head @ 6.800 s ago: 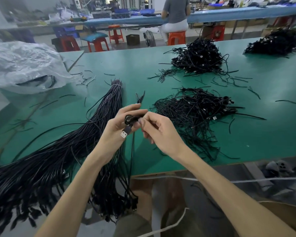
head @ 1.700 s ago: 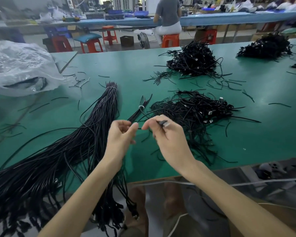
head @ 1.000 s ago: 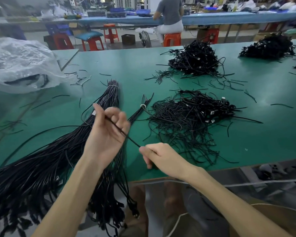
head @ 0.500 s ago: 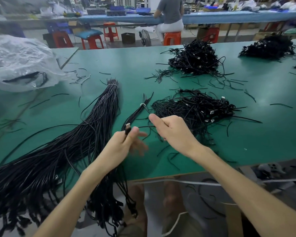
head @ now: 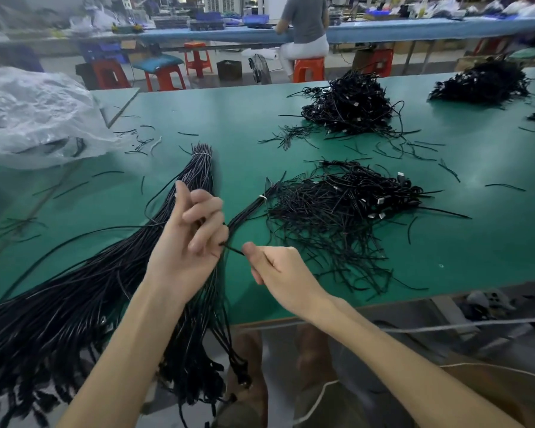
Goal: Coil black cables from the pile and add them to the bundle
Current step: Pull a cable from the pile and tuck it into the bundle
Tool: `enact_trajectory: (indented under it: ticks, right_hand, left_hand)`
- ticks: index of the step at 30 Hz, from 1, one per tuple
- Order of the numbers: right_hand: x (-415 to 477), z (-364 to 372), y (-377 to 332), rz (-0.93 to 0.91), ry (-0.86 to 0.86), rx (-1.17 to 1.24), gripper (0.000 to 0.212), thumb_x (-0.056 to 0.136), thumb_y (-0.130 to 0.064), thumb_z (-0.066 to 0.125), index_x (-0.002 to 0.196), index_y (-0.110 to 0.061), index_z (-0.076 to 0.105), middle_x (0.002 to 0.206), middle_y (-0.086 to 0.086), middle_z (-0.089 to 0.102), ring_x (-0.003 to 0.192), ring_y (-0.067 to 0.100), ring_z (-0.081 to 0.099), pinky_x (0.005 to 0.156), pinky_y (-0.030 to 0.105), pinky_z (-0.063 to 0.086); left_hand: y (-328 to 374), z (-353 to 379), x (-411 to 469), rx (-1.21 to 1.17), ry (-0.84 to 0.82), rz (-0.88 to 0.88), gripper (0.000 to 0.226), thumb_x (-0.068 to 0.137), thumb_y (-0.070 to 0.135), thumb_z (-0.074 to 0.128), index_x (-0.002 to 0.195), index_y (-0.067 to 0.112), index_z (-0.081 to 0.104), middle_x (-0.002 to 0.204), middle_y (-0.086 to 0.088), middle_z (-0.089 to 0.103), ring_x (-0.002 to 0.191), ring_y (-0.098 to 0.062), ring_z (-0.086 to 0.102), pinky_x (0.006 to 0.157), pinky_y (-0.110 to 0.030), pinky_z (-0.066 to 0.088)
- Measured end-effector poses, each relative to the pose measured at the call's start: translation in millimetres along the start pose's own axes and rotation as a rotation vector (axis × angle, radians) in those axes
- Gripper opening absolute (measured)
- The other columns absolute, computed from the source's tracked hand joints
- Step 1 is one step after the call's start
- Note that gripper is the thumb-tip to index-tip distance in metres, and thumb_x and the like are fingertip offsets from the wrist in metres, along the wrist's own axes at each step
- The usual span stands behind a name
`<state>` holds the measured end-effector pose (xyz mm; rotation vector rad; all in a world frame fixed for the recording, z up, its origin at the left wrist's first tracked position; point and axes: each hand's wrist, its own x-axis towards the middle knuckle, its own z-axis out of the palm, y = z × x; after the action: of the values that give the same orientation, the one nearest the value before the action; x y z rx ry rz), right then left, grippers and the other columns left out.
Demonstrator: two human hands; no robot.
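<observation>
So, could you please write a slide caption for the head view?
The left hand and right hand pinch one black cable over the green table, bundle left, tangled pile right.

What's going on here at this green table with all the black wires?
A person holds one black cable between both hands: the left hand curls its fingers round it, and the right hand pinches it. A long tied bundle lies on the green table to the left, and a tangled pile to the right.
</observation>
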<state>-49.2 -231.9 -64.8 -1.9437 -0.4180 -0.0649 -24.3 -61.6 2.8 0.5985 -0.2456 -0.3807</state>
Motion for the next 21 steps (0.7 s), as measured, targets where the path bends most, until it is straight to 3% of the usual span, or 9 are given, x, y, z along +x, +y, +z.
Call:
enact_trajectory:
  ticks: [3, 5, 7, 9, 13, 15, 18, 21]
  right_hand:
    - [7.9, -7.0, 6.9, 0.007, 0.019, -0.125, 0.071, 0.100, -0.070, 0.033, 0.051, -0.018, 0.027, 0.046, -0.004, 0.025, 0.044, 0.012, 0.024, 0.048, 0.020, 0.025]
    - [18.7, -14.3, 11.6, 0.027, 0.076, -0.201, 0.070, 0.100, -0.069, 0.032, 0.049, -0.021, 0.022, 0.044, -0.007, 0.022, 0.043, 0.013, 0.022, 0.047, 0.018, 0.027]
    - [28.6, -21.5, 17.3, 0.058, 0.110, -0.249, 0.069, 0.104, -0.061, 0.038, 0.050, -0.020, 0.023, 0.044, -0.006, 0.025, 0.044, 0.014, 0.025, 0.048, 0.023, 0.025]
    - [35.7, -24.1, 21.1, 0.090, 0.132, -0.283, 0.069, 0.104, -0.057, 0.041, 0.050, -0.019, 0.024, 0.042, -0.007, 0.027, 0.043, 0.013, 0.029, 0.048, 0.027, 0.023]
    - [35.3, -10.9, 12.7, 0.093, 0.189, -0.052, 0.067, 0.105, -0.052, 0.047, 0.049, -0.020, 0.029, 0.040, -0.010, 0.030, 0.043, 0.008, 0.028, 0.048, 0.021, 0.024]
    - [33.6, -4.1, 4.5, 0.071, 0.224, 0.053, 0.063, 0.105, -0.050, 0.048, 0.053, -0.020, 0.031, 0.046, -0.011, 0.030, 0.048, 0.009, 0.029, 0.052, 0.027, 0.024]
    - [35.1, -5.3, -6.3, 0.034, 0.284, 0.016, 0.059, 0.107, -0.043, 0.048, 0.056, -0.019, 0.030, 0.050, -0.011, 0.029, 0.051, 0.007, 0.028, 0.052, 0.027, 0.023]
    - [35.7, -9.9, -9.7, 0.016, 0.236, -0.092, 0.058, 0.108, -0.043, 0.046, 0.060, -0.011, 0.051, 0.055, -0.008, 0.057, 0.053, 0.006, 0.051, 0.059, 0.031, 0.042]
  left_hand:
    - [7.9, -0.7, -15.0, 0.241, -0.189, -0.098, 0.052, 0.109, 0.054, 0.033, 0.070, 0.024, 0.051, 0.049, 0.012, 0.040, 0.040, -0.005, 0.020, 0.043, -0.020, 0.027]
    - [6.2, 0.1, -21.1, 0.637, -0.274, -0.187, 0.058, 0.104, 0.061, 0.041, 0.065, 0.020, 0.054, 0.047, 0.010, 0.042, 0.039, -0.008, 0.026, 0.043, -0.019, 0.029]
    - [-3.4, 0.8, -22.9, 1.049, -0.353, -0.313, 0.063, 0.105, 0.061, 0.038, 0.075, 0.012, 0.066, 0.053, 0.000, 0.057, 0.038, -0.014, 0.038, 0.043, -0.020, 0.031]
    - [-17.2, -2.2, -20.8, 1.259, -0.354, -0.401, 0.064, 0.105, 0.056, 0.035, 0.087, 0.007, 0.072, 0.068, -0.007, 0.069, 0.044, -0.021, 0.051, 0.047, -0.017, 0.035]
    - [-32.0, -15.2, -12.7, 1.358, -0.174, -0.353, 0.064, 0.102, 0.050, 0.032, 0.089, 0.002, 0.072, 0.075, -0.010, 0.075, 0.054, -0.027, 0.063, 0.048, -0.025, 0.039]
    - [-33.4, -21.8, -8.4, 1.353, -0.116, -0.259, 0.063, 0.105, 0.045, 0.031, 0.092, 0.001, 0.073, 0.083, -0.010, 0.078, 0.065, -0.025, 0.071, 0.056, -0.032, 0.045]
    - [-33.4, -28.2, -1.9, 1.423, -0.039, -0.107, 0.060, 0.103, 0.046, 0.032, 0.094, 0.006, 0.077, 0.086, 0.001, 0.079, 0.078, -0.008, 0.073, 0.072, -0.018, 0.050]
    - [-34.9, -35.1, 2.3, 1.508, 0.012, -0.033, 0.048, 0.102, 0.047, 0.034, 0.106, 0.021, 0.074, 0.089, 0.018, 0.075, 0.083, -0.002, 0.069, 0.081, -0.023, 0.051]
